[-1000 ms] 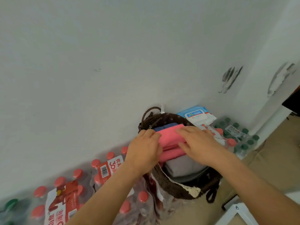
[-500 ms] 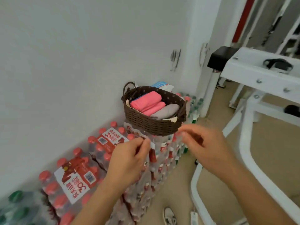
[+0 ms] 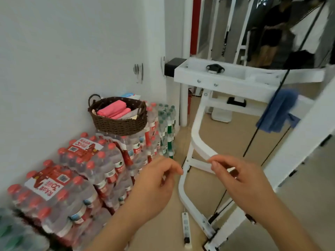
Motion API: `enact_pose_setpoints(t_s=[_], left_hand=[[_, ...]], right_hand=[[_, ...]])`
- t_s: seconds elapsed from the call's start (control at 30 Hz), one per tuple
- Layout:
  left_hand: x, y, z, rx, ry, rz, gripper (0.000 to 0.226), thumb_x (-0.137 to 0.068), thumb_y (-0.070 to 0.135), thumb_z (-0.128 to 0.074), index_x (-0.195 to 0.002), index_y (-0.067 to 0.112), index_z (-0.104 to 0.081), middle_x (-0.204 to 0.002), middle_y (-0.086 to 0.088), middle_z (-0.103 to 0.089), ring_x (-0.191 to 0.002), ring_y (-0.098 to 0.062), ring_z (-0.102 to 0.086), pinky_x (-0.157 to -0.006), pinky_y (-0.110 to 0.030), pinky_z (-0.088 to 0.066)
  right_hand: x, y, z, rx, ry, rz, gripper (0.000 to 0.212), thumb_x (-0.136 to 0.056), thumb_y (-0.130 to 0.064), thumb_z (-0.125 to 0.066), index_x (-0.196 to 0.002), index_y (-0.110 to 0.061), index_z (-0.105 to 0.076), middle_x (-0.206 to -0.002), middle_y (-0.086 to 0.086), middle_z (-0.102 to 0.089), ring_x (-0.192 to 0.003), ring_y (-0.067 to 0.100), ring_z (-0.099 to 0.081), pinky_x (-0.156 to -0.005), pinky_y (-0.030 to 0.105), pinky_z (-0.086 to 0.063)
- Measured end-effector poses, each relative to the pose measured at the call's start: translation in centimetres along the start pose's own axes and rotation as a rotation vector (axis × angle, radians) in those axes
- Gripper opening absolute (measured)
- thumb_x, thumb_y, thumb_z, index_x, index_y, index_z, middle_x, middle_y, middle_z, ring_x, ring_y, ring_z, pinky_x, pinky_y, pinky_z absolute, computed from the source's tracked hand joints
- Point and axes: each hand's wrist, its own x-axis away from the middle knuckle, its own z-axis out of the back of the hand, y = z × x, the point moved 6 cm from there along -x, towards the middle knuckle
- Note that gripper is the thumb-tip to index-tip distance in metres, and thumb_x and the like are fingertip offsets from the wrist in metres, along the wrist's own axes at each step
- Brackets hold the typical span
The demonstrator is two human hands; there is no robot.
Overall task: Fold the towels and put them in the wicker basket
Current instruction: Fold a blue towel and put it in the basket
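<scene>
The brown wicker basket (image 3: 117,125) stands on stacked water-bottle packs by the wall. Inside lie folded pink towels (image 3: 113,109) and a grey towel (image 3: 129,115) beside them. A blue towel (image 3: 279,110) hangs over the white metal frame at the right. My left hand (image 3: 159,180) and my right hand (image 3: 233,176) hover in front of me, well away from the basket, fingers loosely curled and holding nothing.
Shrink-wrapped packs of red-capped bottles (image 3: 76,178) fill the floor along the wall, with green-capped bottles (image 3: 166,124) beyond. A white metal machine frame (image 3: 199,147) stands at the right. A white power strip (image 3: 186,227) lies on the floor. A person stands far back.
My hands left the pink towel in the basket and drew back toward me. The view pulled away and swung right, bringing the white frame and blue towel into sight.
</scene>
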Motion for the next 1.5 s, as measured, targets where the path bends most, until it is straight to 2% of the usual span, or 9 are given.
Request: enact_pose_setpoints(t_s=[0.3,0.4,0.57,0.77,0.9,1.03,1.23,1.33,1.5], left_hand=[[4.3,14.4,-12.4,0.078,-0.033,0.027,0.033,-0.093,0.007,-0.053,-0.086,0.038,-0.062,-0.071,0.010,-0.062,-0.066,-0.012,-0.056,-0.056,-0.018,-0.042],[3.5,16.2,-14.4,0.006,-0.078,0.030,0.027,-0.092,0.007,-0.051,-0.095,0.029,-0.067,-0.081,0.015,-0.066,-0.074,-0.006,-0.060,-0.065,-0.015,-0.045],[1.4,13.8,-14.4,0.287,0.065,0.348,0.030,-0.094,0.000,-0.042,-0.089,0.015,-0.067,-0.051,0.005,-0.051,-0.045,-0.009,-0.042,-0.043,-0.018,-0.034],[0.0,7.8,-14.2,0.175,0.024,0.396,0.028,-0.091,-0.001,-0.047,-0.094,0.021,-0.065,-0.069,-0.004,-0.054,-0.057,-0.017,-0.045,-0.054,-0.029,-0.039],[-4.8,2.2,-14.7,0.160,-0.007,0.430,0.023,-0.094,0.011,-0.051,-0.105,0.024,-0.066,-0.100,0.004,-0.067,-0.068,-0.007,-0.058,-0.064,-0.022,-0.048],[-13.5,-2.4,-15.1,0.196,-0.087,0.366,0.024,-0.093,0.015,-0.050,-0.108,0.026,-0.065,-0.103,-0.001,-0.069,-0.085,-0.019,-0.064,-0.080,-0.032,-0.053],[-24.1,-7.1,-16.4,0.285,-0.241,0.296,0.030,-0.092,0.005,-0.047,-0.114,0.018,-0.062,-0.085,-0.011,-0.070,-0.058,-0.007,-0.058,-0.058,-0.025,-0.052],[-28.5,-7.6,-18.1,0.239,-0.319,0.249,0.030,-0.090,0.002,-0.048,-0.107,0.020,-0.066,-0.095,-0.010,-0.069,-0.075,-0.014,-0.060,-0.072,-0.032,-0.053],[-34.1,-6.1,-22.6,0.113,-0.533,0.064,0.042,-0.090,-0.003,-0.043,-0.120,0.017,-0.064,-0.125,0.003,-0.062,-0.113,-0.008,-0.054,-0.078,0.000,-0.033]], right_hand=[[9.7,4.3,11.5,0.367,-0.076,0.173,0.044,-0.095,-0.033,-0.049,-0.138,-0.039,-0.040,-0.135,-0.027,-0.037,-0.124,-0.005,-0.030,-0.090,0.006,-0.028],[10.1,5.8,11.4,-0.058,-0.233,-0.057,0.062,-0.094,-0.039,-0.053,-0.144,-0.050,-0.018,-0.137,-0.027,-0.028,-0.129,-0.002,-0.036,-0.104,0.020,-0.033],[8.8,8.0,8.4,-0.821,-0.183,-0.457,0.058,-0.095,-0.025,-0.055,-0.145,-0.037,-0.029,-0.134,-0.009,-0.049,-0.121,0.014,-0.053,-0.100,0.040,-0.048],[6.1,10.9,4.6,-0.813,-0.112,-0.547,0.062,-0.093,-0.019,-0.054,-0.147,-0.033,-0.026,-0.141,-0.002,-0.043,-0.120,0.015,-0.048,-0.105,0.044,-0.042],[0.7,13.8,1.6,-0.799,0.060,-0.600,0.077,-0.088,-0.024,-0.059,-0.148,-0.042,-0.014,-0.147,-0.003,-0.038,-0.125,0.017,-0.047,-0.107,0.041,-0.038],[-7.6,16.6,-1.2,-1.008,0.361,-0.744,0.082,-0.088,-0.028,-0.062,-0.149,-0.041,-0.008,-0.129,-0.010,-0.043,-0.082,0.001,-0.050,-0.078,0.031,-0.046],[-17.4,20.5,-1.7,-1.065,0.752,-0.885,0.079,-0.089,-0.028,-0.061,-0.150,-0.032,-0.013,-0.146,0.004,-0.035,-0.109,0.016,-0.038,-0.103,0.046,-0.041],[-20.5,22.9,0.3,-0.949,0.939,-0.899,0.079,-0.086,-0.024,-0.061,-0.150,-0.032,-0.015,-0.145,0.001,-0.037,-0.112,0.019,-0.044,-0.101,0.046,-0.044],[-23.0,27.7,2.5,-0.652,1.148,-0.900,0.080,-0.080,-0.019,-0.066,-0.145,-0.029,-0.021,-0.140,0.005,-0.046,-0.111,0.026,-0.055,-0.091,0.040,-0.047]])
